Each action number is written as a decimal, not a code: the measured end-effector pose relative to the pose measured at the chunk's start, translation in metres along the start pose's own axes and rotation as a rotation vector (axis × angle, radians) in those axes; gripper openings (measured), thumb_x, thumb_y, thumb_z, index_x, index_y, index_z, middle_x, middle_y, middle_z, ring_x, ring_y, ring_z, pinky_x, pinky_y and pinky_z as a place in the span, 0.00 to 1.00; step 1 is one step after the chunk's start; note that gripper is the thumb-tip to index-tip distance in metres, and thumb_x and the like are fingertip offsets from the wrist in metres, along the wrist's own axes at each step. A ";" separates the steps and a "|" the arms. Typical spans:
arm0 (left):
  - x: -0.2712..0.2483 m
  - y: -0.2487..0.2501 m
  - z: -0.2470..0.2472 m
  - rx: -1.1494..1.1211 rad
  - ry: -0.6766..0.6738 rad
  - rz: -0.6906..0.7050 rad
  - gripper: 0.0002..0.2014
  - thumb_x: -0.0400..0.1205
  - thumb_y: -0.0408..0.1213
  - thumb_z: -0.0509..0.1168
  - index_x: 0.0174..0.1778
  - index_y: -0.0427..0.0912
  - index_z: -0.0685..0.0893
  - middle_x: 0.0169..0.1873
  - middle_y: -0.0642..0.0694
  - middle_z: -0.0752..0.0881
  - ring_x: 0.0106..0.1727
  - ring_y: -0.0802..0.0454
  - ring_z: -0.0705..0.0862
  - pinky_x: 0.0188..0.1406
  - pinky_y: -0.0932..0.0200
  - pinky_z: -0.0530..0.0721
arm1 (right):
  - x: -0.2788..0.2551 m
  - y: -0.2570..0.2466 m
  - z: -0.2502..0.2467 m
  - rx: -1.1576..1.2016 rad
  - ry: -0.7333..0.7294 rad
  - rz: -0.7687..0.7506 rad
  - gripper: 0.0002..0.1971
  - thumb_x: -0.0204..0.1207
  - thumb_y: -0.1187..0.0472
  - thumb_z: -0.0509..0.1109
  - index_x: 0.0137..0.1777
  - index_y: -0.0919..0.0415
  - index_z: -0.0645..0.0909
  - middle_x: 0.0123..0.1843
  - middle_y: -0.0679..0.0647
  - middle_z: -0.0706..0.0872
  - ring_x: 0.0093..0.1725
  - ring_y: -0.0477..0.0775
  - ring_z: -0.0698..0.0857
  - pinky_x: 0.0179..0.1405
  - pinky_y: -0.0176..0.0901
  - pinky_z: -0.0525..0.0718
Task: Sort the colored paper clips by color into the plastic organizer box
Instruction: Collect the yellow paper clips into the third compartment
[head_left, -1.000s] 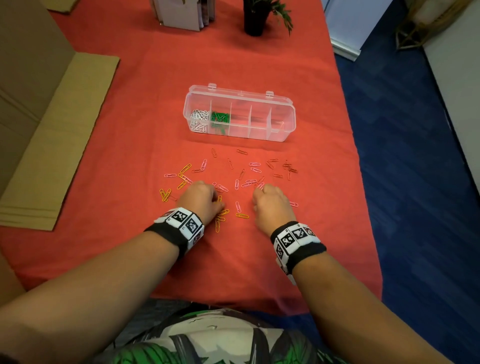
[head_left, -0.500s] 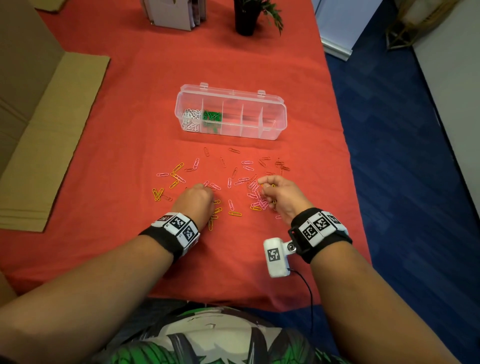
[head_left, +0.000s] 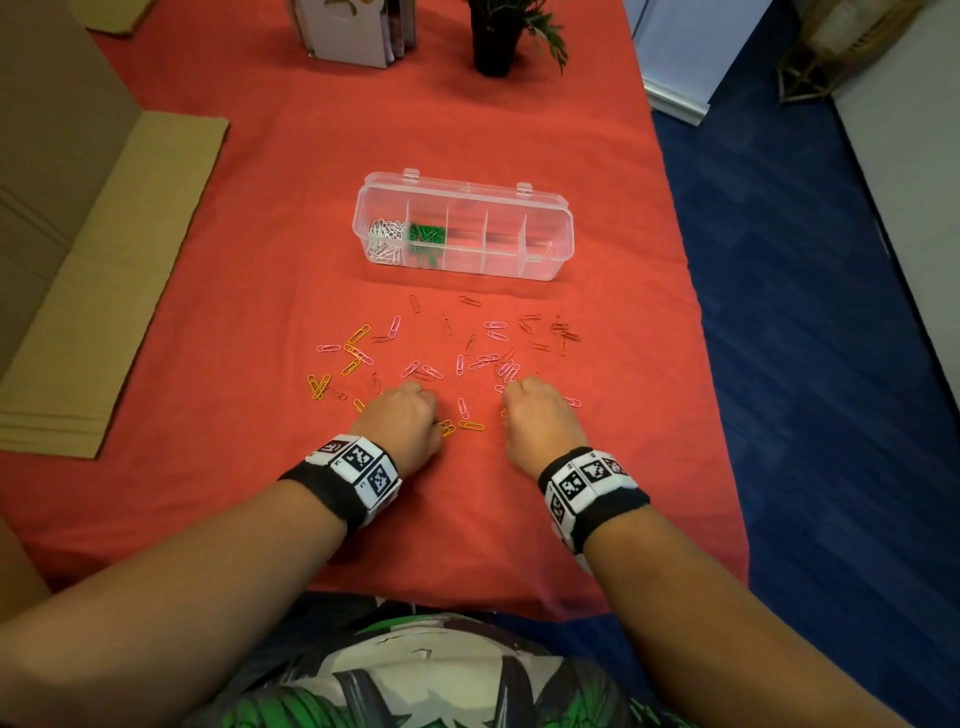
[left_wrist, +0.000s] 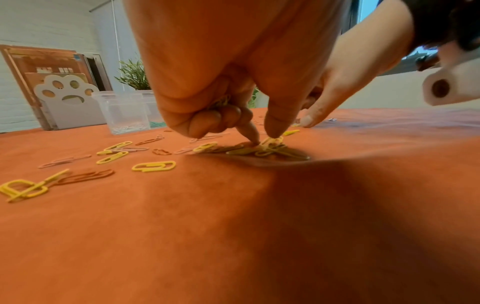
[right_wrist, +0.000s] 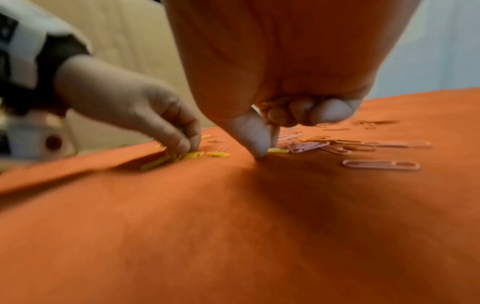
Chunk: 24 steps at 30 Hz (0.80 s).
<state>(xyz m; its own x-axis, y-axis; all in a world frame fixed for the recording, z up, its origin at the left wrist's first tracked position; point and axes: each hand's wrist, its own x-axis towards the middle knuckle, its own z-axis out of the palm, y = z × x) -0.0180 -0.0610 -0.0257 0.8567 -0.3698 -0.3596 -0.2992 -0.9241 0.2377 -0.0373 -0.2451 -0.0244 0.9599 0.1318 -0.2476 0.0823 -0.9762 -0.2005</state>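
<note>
The clear organizer box (head_left: 545, 260) stands open mid-table, with white clips (head_left: 384, 241) in its leftmost compartment and green clips (head_left: 427, 238) in the one beside it. Pink clips (head_left: 488, 358), yellow clips (head_left: 318, 387) and reddish clips (head_left: 563, 330) lie scattered on the red cloth in front of it. My left hand (head_left: 408, 410) (left_wrist: 265, 139) holds a bunch of yellow clips (left_wrist: 221, 102) in its curled fingers, its thumb and forefinger down on more yellow clips (left_wrist: 271, 144). My right hand (head_left: 530, 410) (right_wrist: 267, 148) also holds yellow clips (right_wrist: 275, 102) and pinches at a yellow clip (right_wrist: 278, 150) beside pink ones (right_wrist: 306, 146).
Flat cardboard (head_left: 104, 291) lies at the table's left. A paw-cutout file holder (head_left: 353, 31) and a potted plant (head_left: 493, 36) stand at the far end. The table's right edge (head_left: 696, 332) drops to blue floor close to my right hand.
My right hand has turned back palm-down from half a second ago and come down by a yellow clip at the near edge of the pink cluster. My left hand has barely moved.
</note>
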 end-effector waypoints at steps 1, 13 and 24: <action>-0.001 0.001 0.001 0.006 -0.003 0.004 0.14 0.78 0.45 0.62 0.51 0.38 0.82 0.51 0.40 0.81 0.55 0.39 0.82 0.56 0.47 0.81 | 0.000 -0.002 -0.001 -0.058 0.028 -0.021 0.13 0.72 0.70 0.61 0.56 0.64 0.75 0.55 0.60 0.79 0.58 0.64 0.78 0.57 0.54 0.78; -0.002 -0.008 0.001 -0.318 0.044 -0.055 0.07 0.80 0.36 0.59 0.44 0.37 0.81 0.45 0.37 0.82 0.48 0.41 0.81 0.50 0.52 0.76 | 0.019 -0.002 -0.018 0.919 -0.136 0.307 0.12 0.73 0.70 0.63 0.33 0.53 0.73 0.32 0.50 0.78 0.32 0.49 0.76 0.30 0.39 0.72; -0.024 -0.023 -0.047 -1.965 -0.265 -0.311 0.09 0.61 0.38 0.51 0.28 0.40 0.75 0.26 0.42 0.81 0.25 0.48 0.78 0.26 0.63 0.78 | 0.013 -0.012 -0.029 1.802 -0.398 0.555 0.11 0.79 0.63 0.56 0.36 0.59 0.76 0.32 0.52 0.74 0.24 0.46 0.75 0.21 0.35 0.74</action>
<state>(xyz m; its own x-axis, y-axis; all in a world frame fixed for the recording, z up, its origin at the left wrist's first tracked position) -0.0119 -0.0266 0.0195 0.6523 -0.4207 -0.6305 0.7574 0.3298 0.5635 -0.0183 -0.2368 0.0028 0.6489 0.1960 -0.7352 -0.7465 0.3512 -0.5652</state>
